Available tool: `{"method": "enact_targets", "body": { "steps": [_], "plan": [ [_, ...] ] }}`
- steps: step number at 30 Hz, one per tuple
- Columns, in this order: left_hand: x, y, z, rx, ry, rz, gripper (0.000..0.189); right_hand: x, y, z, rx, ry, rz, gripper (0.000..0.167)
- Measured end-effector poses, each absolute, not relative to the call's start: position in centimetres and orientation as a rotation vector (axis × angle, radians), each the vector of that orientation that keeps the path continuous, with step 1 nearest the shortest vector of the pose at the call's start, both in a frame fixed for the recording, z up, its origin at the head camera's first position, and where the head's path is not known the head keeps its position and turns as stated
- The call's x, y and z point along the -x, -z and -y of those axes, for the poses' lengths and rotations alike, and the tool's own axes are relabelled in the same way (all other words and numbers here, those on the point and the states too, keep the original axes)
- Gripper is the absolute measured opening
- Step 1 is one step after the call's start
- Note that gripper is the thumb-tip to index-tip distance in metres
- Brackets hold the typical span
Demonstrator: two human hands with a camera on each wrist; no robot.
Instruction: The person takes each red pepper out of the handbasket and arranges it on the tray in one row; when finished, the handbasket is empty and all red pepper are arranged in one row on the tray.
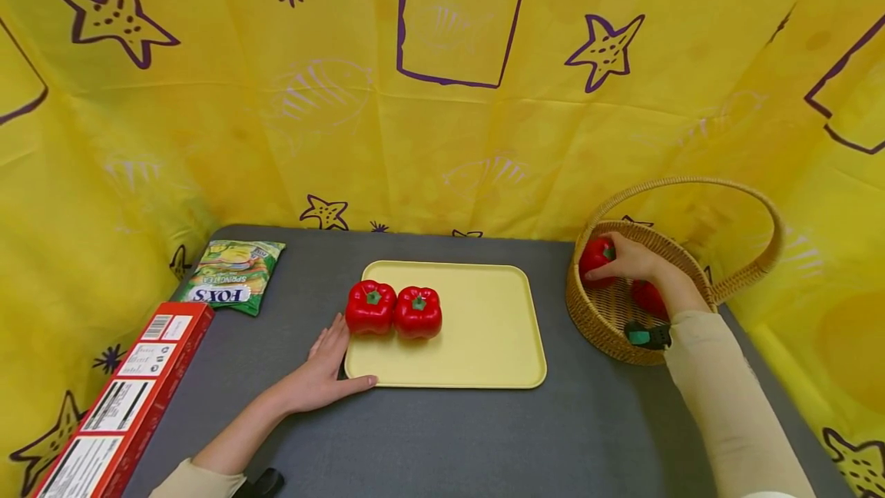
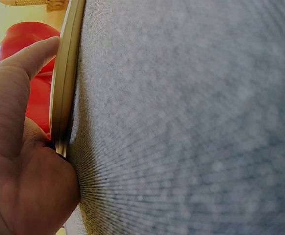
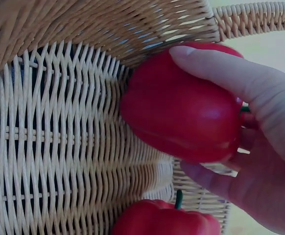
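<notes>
Inside the wicker basket (image 1: 584, 321) at the right, my right hand (image 1: 632, 260) grips a red bell pepper (image 3: 181, 105), thumb on one side and fingers on the other. A second red bell pepper (image 3: 167, 220) lies lower in the basket, partly hidden by my arm in the head view. My left hand (image 1: 321, 371) rests at the near left corner of the pale yellow tray (image 1: 484, 321), its thumb along the front edge and its straight fingers by the left side. Two red bell peppers, one at the left (image 1: 371, 307) and one beside it (image 1: 418, 313), sit on the tray's left half.
A green tea packet (image 1: 235, 275) lies at the back left of the grey table (image 1: 442, 444). In front of it, a long red and white box (image 1: 124, 398) runs along the left edge. The basket's tall handle (image 1: 691, 181) arches over it. Yellow patterned cloth (image 1: 442, 137) surrounds the table.
</notes>
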State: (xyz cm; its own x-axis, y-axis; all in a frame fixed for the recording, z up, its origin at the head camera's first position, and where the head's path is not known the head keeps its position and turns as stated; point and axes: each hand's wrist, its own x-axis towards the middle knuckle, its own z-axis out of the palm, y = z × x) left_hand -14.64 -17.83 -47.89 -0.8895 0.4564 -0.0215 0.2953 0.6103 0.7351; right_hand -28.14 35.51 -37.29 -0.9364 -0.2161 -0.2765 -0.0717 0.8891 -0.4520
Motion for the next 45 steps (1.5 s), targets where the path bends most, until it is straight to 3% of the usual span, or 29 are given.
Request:
{"method": "enact_targets", "body": {
  "steps": [20,34,45],
  "plan": [
    [14.6,47.9,17.9,-0.613,-1.144,-2.631,0.105,27.3,36.4,-36.2,0.236,0.602,-2.808,0.088],
    [14.7,48.0,17.8,-0.619,-1.141,-2.624,0.105,24.1,36.7,-35.4,0.138,0.761,-2.952,0.096],
    [14.7,47.9,17.8,-0.598,-1.128,-2.624,0.106,21.7,38.4,-33.8,0.054,0.935,-3.142,0.093]
  ]
}}
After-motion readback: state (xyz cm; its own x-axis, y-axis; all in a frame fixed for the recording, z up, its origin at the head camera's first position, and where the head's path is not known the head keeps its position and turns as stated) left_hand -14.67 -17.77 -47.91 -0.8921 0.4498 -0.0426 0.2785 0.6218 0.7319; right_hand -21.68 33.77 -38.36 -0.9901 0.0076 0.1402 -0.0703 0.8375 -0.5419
